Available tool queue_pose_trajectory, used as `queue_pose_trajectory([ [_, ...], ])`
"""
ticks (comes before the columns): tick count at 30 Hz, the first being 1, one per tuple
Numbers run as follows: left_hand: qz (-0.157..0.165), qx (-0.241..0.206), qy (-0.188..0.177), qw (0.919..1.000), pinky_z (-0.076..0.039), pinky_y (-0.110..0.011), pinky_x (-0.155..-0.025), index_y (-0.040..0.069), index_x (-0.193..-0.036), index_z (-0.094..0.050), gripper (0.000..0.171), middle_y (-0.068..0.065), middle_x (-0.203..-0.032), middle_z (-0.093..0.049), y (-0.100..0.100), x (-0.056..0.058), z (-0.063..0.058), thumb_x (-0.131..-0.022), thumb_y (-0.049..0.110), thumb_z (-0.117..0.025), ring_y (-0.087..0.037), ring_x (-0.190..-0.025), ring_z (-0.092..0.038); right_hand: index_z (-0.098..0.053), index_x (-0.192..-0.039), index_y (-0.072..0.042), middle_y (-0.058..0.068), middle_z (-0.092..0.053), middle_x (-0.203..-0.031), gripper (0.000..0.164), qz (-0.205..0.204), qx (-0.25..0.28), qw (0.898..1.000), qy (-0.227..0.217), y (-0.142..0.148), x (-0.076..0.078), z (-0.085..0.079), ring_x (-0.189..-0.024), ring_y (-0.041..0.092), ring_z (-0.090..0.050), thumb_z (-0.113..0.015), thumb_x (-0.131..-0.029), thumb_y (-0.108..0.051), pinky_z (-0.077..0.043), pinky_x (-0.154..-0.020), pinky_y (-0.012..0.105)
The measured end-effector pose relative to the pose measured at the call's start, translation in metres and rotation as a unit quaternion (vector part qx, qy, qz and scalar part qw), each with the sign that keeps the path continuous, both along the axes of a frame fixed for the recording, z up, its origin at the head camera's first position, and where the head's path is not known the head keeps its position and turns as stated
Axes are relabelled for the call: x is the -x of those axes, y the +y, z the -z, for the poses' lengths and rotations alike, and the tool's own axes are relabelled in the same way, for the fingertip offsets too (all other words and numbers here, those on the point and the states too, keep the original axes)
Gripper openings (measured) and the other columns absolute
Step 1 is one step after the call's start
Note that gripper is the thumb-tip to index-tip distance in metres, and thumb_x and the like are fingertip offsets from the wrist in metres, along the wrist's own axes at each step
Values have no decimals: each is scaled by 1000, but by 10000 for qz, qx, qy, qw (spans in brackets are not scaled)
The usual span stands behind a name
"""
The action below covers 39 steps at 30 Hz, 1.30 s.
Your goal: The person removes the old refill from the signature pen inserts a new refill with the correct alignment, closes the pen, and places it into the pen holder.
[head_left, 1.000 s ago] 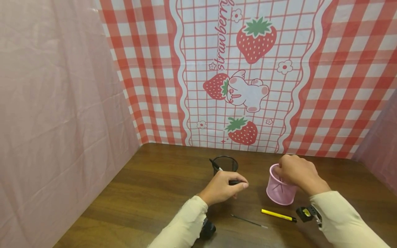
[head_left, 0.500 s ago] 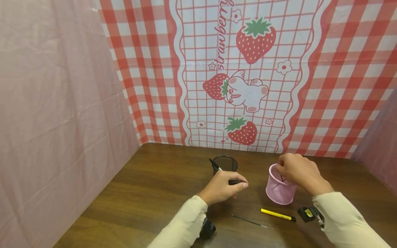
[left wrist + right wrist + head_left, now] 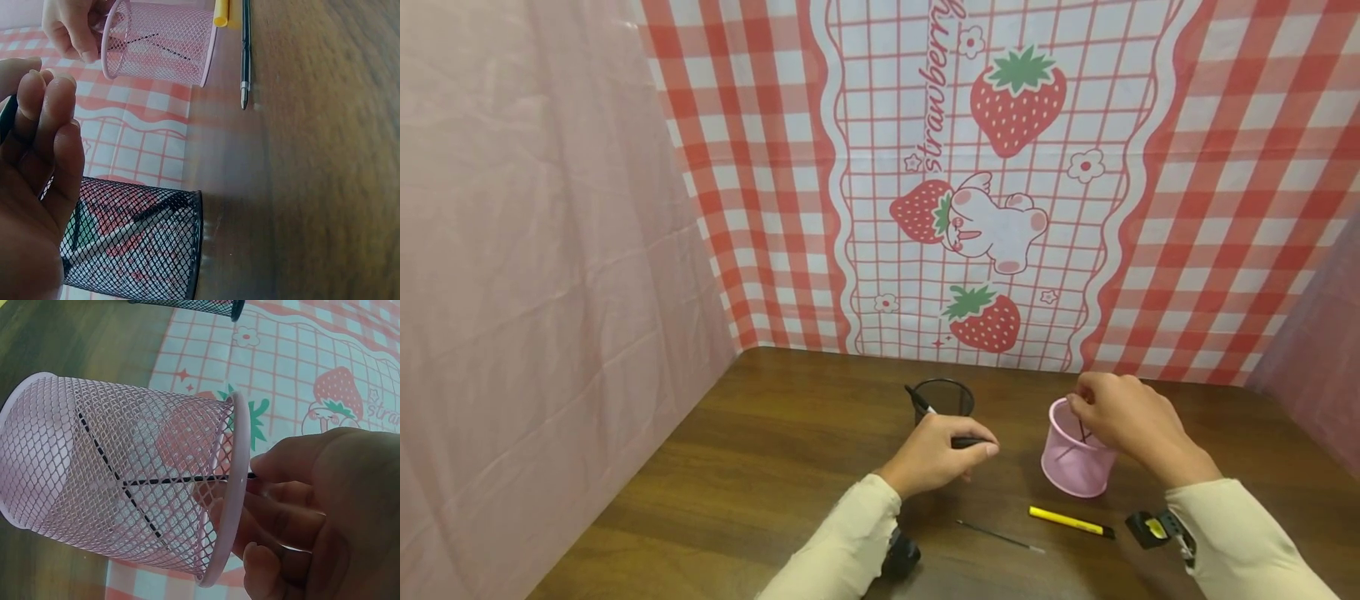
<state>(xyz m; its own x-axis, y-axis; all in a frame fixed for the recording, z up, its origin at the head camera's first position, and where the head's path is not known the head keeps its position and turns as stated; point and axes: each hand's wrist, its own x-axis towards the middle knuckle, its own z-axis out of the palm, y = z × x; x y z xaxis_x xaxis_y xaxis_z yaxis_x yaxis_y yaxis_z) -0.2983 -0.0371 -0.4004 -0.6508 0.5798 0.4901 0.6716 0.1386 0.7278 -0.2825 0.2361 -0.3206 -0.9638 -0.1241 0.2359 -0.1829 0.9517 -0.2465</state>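
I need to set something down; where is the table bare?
Widest: the table between the left-side pink curtain and left hand. Smaller: right of the right hand. Crowded: near the pink mesh pen holder, with the yellow pen and pen refill in front.

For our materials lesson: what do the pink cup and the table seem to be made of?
Pink cup: probably painted metal mesh; diamond-shaped holes and an even pink coat show. Table: wood or wood-look laminate, slightly shiny; brown grain shows.
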Motion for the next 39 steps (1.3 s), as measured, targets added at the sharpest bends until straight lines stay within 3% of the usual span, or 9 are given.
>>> queue_pose_trajectory([
  [9, 34, -66, -61, 10000, -57, -23, -52, 5, -103, -76, 15, 2, -89, -72, 1, -1, -1, -97, 17, -69, 0, -55, -62, -68, -97, -7, 0, -60, -73, 16, -16, 60, 10000, -49, 4, -3, 3, -62, 19, -53, -68, -93, -23, -44, -50, 34],
  [16, 6, -35, -75, 10000, -56, -23, -52, 11, -102, -77, 10, 0, -89, -72, 2, -1, -1, -96, 15, -71, -2, -54, -61, -67, -96, -14, -6, -57, -70, 11, -128, -128, 9987, 467, 3, -8, 6, -60, 16, -50, -65, -95, -25, -39, -49, 34],
  [27, -28, -28, -42, 10000, -56, -22, -52, 5, -102, -76, 12, -3, -90, -73, 2, 1, 2, -95, 12, -71, 0, -54, -61, -60, -97, -14, -7, -54, -64, 8, -334, 40, 9886, 1468, -1, -14, 0, -55, 17, -49, -62, -98, -21, -41, -47, 38],
  [39, 25, -8, 2, 10000, -56, -22, -52, 6, -103, -76, 14, 0, -91, -73, 1, -1, 0, -96, 17, -70, 0, -55, -61, -59, -98, -13, -6, -52, -62, 8, -385, 61, 9825, 1824, -6, -23, -5, -51, 15, -45, -64, -97, -19, -38, -44, 36],
])
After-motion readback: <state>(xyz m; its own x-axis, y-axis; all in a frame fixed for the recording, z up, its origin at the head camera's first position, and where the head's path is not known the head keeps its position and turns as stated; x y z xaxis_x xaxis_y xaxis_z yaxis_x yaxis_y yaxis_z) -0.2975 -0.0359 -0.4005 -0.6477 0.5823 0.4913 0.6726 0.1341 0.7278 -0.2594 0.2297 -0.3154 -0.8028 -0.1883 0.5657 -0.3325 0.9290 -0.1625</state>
